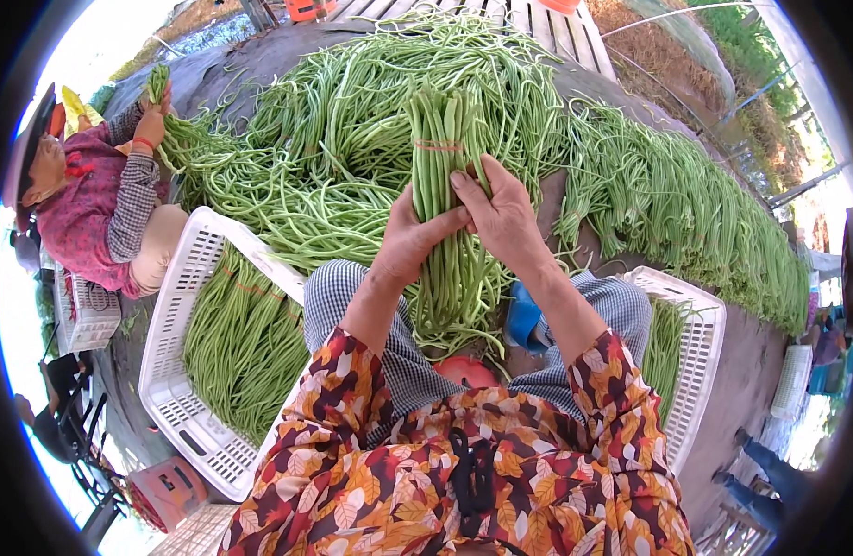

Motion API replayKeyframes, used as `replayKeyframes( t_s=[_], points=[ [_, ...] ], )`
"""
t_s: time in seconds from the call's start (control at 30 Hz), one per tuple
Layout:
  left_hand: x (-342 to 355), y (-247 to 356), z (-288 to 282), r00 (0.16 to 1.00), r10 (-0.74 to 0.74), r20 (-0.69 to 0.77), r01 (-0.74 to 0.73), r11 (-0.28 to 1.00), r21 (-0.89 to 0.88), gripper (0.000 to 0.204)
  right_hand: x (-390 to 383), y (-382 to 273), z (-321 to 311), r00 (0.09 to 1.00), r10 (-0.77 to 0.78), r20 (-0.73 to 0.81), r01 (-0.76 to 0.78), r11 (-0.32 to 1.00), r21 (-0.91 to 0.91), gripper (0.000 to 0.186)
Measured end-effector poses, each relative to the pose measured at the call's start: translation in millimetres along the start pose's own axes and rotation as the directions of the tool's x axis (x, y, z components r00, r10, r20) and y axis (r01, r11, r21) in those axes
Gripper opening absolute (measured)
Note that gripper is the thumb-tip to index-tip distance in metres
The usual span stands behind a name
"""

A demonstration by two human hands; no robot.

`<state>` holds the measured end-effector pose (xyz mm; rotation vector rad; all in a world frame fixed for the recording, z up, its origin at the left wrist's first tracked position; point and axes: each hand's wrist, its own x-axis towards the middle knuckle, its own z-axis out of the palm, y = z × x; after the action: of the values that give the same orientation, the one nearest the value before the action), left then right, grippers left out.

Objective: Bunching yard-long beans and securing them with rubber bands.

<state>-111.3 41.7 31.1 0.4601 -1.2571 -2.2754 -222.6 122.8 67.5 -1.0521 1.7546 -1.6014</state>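
Observation:
In front of me a bundle of long green beans (436, 185) stands upright, with a reddish band around its upper part. My left hand (410, 232) wraps round the bundle from the left, its thumb across the front. From the right, my right hand (501, 208) grips the same bundle just below the band, thumb laid against the beans. The lower ends of the beans hang down between my knees. Behind the bundle lies a large heap of loose long beans (343, 120).
A white crate (172, 371) of banded bean bundles stands at my left, another white crate (704, 361) at my right. Rows of bean bundles (677, 195) lie at the far right. A co-worker (102, 195) at the left holds beans. A red bucket (172, 491) stands lower left.

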Motion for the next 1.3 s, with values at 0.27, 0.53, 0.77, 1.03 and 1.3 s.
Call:
replayKeyframes(
  t_s=[0.27,0.53,0.77,1.03,1.3],
  points=[
    [-4,1,-7,0.996,-0.033,-0.081,0.026,0.996,-0.087,0.032,-48,-4,-15,0.999,0.007,0.039,0.008,0.933,-0.36,0.018],
    [2,7,-22,0.989,0.034,-0.141,-0.073,0.956,-0.283,0.046,-102,27,-43,0.943,0.332,0.032,-0.318,0.867,0.384,0.012],
    [3,-7,-15,0.999,-0.027,0.025,0.032,0.966,-0.258,0.054,-53,6,-4,0.984,0.178,-0.03,-0.169,0.966,0.195,0.012],
    [2,-4,-7,0.995,-0.076,0.056,0.087,0.974,-0.208,0.052,-25,6,-10,0.995,0.083,0.059,-0.078,0.993,-0.084,0.014],
    [0,-3,4,0.994,-0.111,-0.022,0.108,0.987,-0.121,0.022,-5,-5,-2,0.982,0.133,0.137,-0.138,0.99,0.025,0.021]
  ],
)
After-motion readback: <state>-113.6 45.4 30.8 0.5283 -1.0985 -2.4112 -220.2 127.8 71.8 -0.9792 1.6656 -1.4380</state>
